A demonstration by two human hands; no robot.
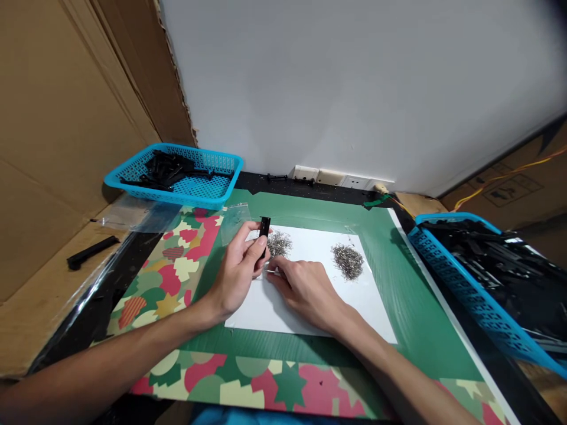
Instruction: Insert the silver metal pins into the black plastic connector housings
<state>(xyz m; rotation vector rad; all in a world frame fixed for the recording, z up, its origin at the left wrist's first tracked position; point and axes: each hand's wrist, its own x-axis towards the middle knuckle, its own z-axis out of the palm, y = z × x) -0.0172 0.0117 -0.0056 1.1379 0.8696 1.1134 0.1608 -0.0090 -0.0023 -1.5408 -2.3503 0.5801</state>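
Note:
My left hand (241,262) grips a narrow black plastic part (264,226), holding it upright above the white sheet (310,307). Close beside it, my right hand (303,289) is closed in a pinch, with a small thin pale piece (271,271) showing at the fingertips; its kind is too small to make out. Just behind the hands lies one pile of tiny metal pieces (280,243), partly hidden by the left fingers. A second pile of tiny metal pieces (348,261) sits to the right on the same sheet.
A blue basket (221,159) with black parts stands back left. Another blue basket (460,289), heaped with black parts, stands at right. One loose black part (92,252) lies far left on cardboard. Wall sockets (332,178) and yellow wires (496,180) are at the back.

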